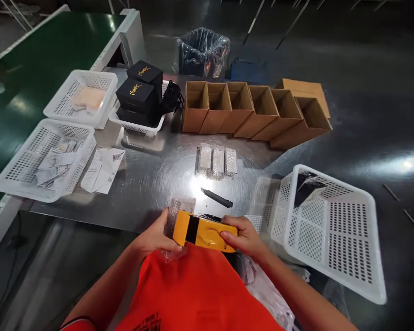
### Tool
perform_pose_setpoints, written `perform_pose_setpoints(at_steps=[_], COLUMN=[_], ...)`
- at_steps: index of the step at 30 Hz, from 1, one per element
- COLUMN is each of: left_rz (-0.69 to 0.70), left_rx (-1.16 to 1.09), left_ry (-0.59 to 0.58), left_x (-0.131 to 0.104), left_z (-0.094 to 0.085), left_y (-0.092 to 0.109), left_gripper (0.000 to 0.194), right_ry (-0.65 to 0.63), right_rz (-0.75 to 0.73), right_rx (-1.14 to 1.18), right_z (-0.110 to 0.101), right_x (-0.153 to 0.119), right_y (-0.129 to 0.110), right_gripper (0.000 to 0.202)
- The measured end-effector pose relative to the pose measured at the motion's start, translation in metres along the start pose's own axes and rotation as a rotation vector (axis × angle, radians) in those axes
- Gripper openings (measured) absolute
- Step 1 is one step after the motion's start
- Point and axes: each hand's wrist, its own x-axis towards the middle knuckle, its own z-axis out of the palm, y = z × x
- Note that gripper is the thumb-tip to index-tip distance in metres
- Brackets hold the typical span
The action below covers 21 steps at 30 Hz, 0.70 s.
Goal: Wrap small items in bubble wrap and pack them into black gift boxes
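Note:
My right hand (243, 236) grips the right end of a yellow box (212, 236) with a black band, thumb on its front face. Something black shows along its far edge. Curled around a bubble-wrapped packet (182, 203), my left hand (158, 234) has its thumb by the yellow box's left end. The box partly hides that packet. Just beyond lies a black utility knife (216, 197), flat on the metal table (148, 184). Farther back, several small bubble-wrapped packets (218, 161) lie side by side.
Several open cardboard boxes (243, 115) stand in a row at the back. Left are white baskets (84, 133) with papers and a pale packet, and a basket of black boxes (138, 94). A large white basket (347, 230) is at right, a lined bin (203, 50) behind.

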Motion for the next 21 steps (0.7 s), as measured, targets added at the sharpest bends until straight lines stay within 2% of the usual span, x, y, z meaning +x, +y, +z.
perform_pose_setpoints(at_steps=[2, 3, 6, 9, 13, 21], left_rz=[0.003, 0.022, 0.061, 0.087, 0.112, 0.084], left_rx=[0.013, 0.001, -0.025, 0.019, -0.013, -0.119], left_ry=[-0.135, -0.150, -0.036, 0.060, 0.096, 0.198], left_x=[-0.001, 0.000, 0.005, 0.010, 0.012, 0.016], left_z=[0.003, 0.004, 0.004, 0.004, 0.004, -0.004], left_y=[0.003, 0.002, -0.007, -0.017, -0.022, -0.028], left_gripper=[0.079, 0.073, 0.060, 0.057, 0.058, 0.059], right_ry=[-0.010, -0.010, -0.015, -0.049, -0.110, -0.131], right_rz=[-0.008, -0.015, -0.024, 0.029, 0.109, 0.111], right_rx=[0.027, 0.037, 0.046, 0.070, 0.146, 0.163], right_z=[-0.003, -0.004, -0.003, -0.001, -0.002, 0.000], right_x=[0.000, 0.001, 0.003, 0.005, 0.008, 0.015], right_y=[-0.004, -0.006, -0.006, -0.004, -0.001, -0.009], right_gripper=[0.058, 0.058, 0.059, 0.060, 0.062, 0.061])
